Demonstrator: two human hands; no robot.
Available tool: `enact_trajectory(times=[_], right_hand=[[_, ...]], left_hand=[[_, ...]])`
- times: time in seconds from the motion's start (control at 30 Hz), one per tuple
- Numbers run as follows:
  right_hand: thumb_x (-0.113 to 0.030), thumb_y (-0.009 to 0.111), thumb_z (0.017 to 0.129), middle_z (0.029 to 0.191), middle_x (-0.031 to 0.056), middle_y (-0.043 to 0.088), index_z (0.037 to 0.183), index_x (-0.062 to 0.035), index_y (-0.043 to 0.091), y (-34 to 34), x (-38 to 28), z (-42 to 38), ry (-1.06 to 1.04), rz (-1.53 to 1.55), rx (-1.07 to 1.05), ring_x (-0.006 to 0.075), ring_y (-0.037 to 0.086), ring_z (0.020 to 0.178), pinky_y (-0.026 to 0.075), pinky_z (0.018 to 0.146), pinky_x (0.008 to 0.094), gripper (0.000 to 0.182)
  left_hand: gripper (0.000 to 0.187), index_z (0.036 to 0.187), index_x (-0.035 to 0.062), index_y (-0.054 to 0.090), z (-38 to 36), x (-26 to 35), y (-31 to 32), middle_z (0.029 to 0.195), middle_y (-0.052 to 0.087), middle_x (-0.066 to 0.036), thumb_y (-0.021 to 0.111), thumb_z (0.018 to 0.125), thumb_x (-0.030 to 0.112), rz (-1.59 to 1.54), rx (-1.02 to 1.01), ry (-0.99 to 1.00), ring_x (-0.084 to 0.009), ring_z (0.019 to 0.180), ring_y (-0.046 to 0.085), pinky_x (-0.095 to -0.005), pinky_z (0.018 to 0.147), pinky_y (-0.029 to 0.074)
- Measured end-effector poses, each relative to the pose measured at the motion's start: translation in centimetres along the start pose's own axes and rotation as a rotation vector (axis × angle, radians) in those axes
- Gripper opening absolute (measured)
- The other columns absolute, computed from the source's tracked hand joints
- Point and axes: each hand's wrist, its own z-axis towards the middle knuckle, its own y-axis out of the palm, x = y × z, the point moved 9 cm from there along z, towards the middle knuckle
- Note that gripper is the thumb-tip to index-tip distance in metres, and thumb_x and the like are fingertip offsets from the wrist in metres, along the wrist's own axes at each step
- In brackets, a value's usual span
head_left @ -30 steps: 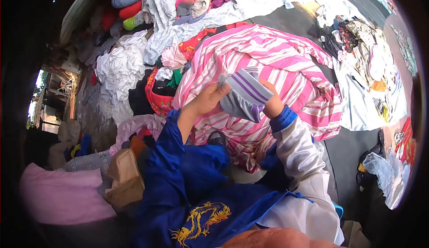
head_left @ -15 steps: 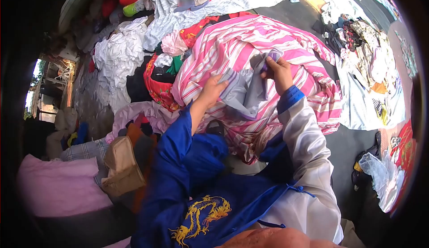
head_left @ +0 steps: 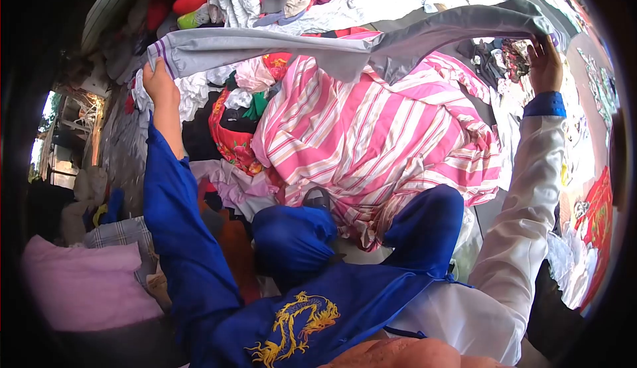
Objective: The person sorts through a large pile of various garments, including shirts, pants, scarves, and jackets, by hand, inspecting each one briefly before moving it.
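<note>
A long grey garment (head_left: 312, 50) with purple-striped edges is stretched out sideways, its middle sagging. My left hand (head_left: 161, 88) pinches its left end beside the purple stripes. At the far right, the other end is gripped by my right hand (head_left: 547, 68), with the fingers partly behind the cloth. Below the garment spreads a large pink-and-white striped cloth (head_left: 371, 129), bunched in front of my knees.
White clothes (head_left: 189, 96) lie heaped at the left, beside a red floral cloth (head_left: 232, 139). A folded pink cloth (head_left: 83, 282) rests at the lower left. On the right are a red patterned cloth (head_left: 599, 215) and a clear plastic bag (head_left: 572, 262).
My hands have moved up and far apart, left and right. The grey garment, bunched between them before, is now drawn out long above the striped cloth.
</note>
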Motion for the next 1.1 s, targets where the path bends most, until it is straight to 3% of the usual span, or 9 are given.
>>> enact_trajectory(times=[0.27, 0.57, 0.63, 0.73, 0.83, 0.9, 0.93, 0.97, 1.1], right_hand=[[-0.004, 0.057, 0.093, 0.1, 0.0071, 0.071, 0.109, -0.0023, 0.066, -12.5, 8.6, -24.3, 0.42, -0.287, 0.065, 0.0174, 0.068, 0.089, 0.053, 0.078, 0.0318, 0.019], [0.009, 0.064, 0.07, 0.13, 0.0113, 0.063, 0.109, 0.0005, 0.073, -29.3, 24.7, -46.3, 0.68, -1.04, -0.078, 0.0225, 0.055, 0.124, 0.045, 0.1, 0.0327, 0.041], [0.006, 0.065, 0.073, 0.118, 0.0073, 0.067, 0.104, -0.0006, 0.073, -30.3, 24.5, -48.2, 0.735, -0.98, 0.031, 0.0179, 0.064, 0.102, 0.052, 0.086, 0.0301, 0.032], [0.004, 0.063, 0.076, 0.095, 0.0043, 0.071, 0.102, -0.0006, 0.071, -30.2, 22.5, -49.4, 1.01, -0.828, 0.076, 0.0122, 0.066, 0.077, 0.055, 0.068, 0.0276, 0.027], [0.004, 0.06, 0.073, 0.088, 0.0084, 0.073, 0.099, 0.0003, 0.072, -24.8, 14.4, -45.8, 1.051, -0.705, 0.146, 0.0171, 0.07, 0.075, 0.057, 0.067, 0.03, 0.029], [0.004, 0.058, 0.072, 0.088, 0.0094, 0.073, 0.098, 0.0014, 0.072, -22.1, 8.3, -41.6, 1.005, -0.614, 0.198, 0.0183, 0.07, 0.074, 0.056, 0.066, 0.0307, 0.03], [0.003, 0.059, 0.073, 0.089, 0.0094, 0.073, 0.1, 0.0007, 0.072, -22.2, 5.2, -39.0, 0.927, -0.598, 0.224, 0.0186, 0.069, 0.074, 0.056, 0.066, 0.031, 0.031], [0.0, 0.062, 0.079, 0.094, 0.0105, 0.073, 0.105, 0.0009, 0.071, -24.4, 2.9, -35.8, 0.787, -0.577, 0.095, 0.0197, 0.07, 0.079, 0.056, 0.071, 0.0317, 0.028], [-0.003, 0.059, 0.092, 0.133, 0.0208, 0.059, 0.137, 0.0051, 0.051, -11.7, -2.2, -17.4, 0.481, -0.269, -0.18, 0.0315, 0.061, 0.12, 0.049, 0.105, 0.0435, 0.046]], left_hand=[[0.028, 0.109, 0.0029, 0.063, -21.2, -11.0, -4.5, 0.102, 0.068, -0.004, 0.054, 0.086, -0.008, 0.232, -0.677, -0.472, -0.0113, 0.096, 0.063, -0.0271, 0.087, 0.05], [0.016, 0.089, 0.0044, 0.072, -46.1, -26.2, -9.8, 0.121, 0.067, -0.02, 0.07, 0.075, 0.01, 0.672, -1.408, -0.15, -0.0379, 0.119, 0.058, -0.0438, 0.102, 0.044], [0.017, 0.089, 0.0045, 0.072, -47.7, -26.5, -10.3, 0.122, 0.066, -0.021, 0.07, 0.074, 0.012, 0.632, -1.487, -0.247, -0.0397, 0.119, 0.058, -0.045, 0.102, 0.044], [0.013, 0.09, 0.0054, 0.07, -46.7, -22.8, -10.8, 0.119, 0.067, -0.019, 0.069, 0.079, 0.012, 0.626, -1.38, -0.303, -0.0312, 0.117, 0.061, -0.0367, 0.099, 0.045], [0.015, 0.092, 0.0028, 0.068, -45.3, -25.2, -18.4, 0.1, 0.07, -0.009, 0.067, 0.082, 0.014, 0.519, -1.284, -0.994, -0.0206, 0.101, 0.064, -0.0328, 0.09, 0.048], [0.02, 0.086, 0.0006, 0.066, -38.9, -19.1, -18.2, 0.084, 0.066, -0.001, 0.05, 0.082, 0.012, 0.582, -1.044, -1.013, -0.0131, 0.08, 0.058, -0.0293, 0.071, 0.044], [0.019, 0.083, 0.0026, 0.065, -34.2, -17.9, -19.9, 0.087, 0.063, 0.001, 0.049, 0.081, 0.012, 0.715, -1.239, -0.293, -0.011, 0.084, 0.056, -0.0267, 0.075, 0.043], [0.018, 0.086, 0.0057, 0.066, -30.2, -19.2, -23.9, 0.093, 0.062, 0.001, 0.051, 0.08, 0.012, 0.579, -0.831, -0.892, -0.0109, 0.087, 0.055, -0.0264, 0.079, 0.042], [0.02, 0.094, 0.0071, 0.066, -11.4, -13.9, -14.5, 0.096, 0.061, 0.001, 0.048, 0.092, 0.017, 0.491, -0.516, -0.711, -0.0115, 0.086, 0.056, -0.0302, 0.08, 0.045]])
